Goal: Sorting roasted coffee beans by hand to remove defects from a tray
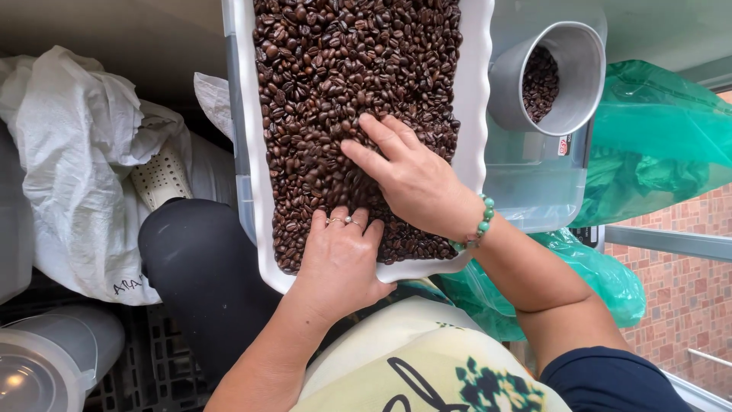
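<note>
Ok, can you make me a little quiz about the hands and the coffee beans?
1. True or false: both hands rest on the coffee beans in the white tray.
2. Which wrist wears the green bead bracelet: A left, B right?
3. What is inside the grey cup beside the tray?

Key
1. True: the left hand lies at the near edge, the right hand flat further in.
2. B.
3. Coffee beans.

Red brick-patterned floor, daylight
</note>
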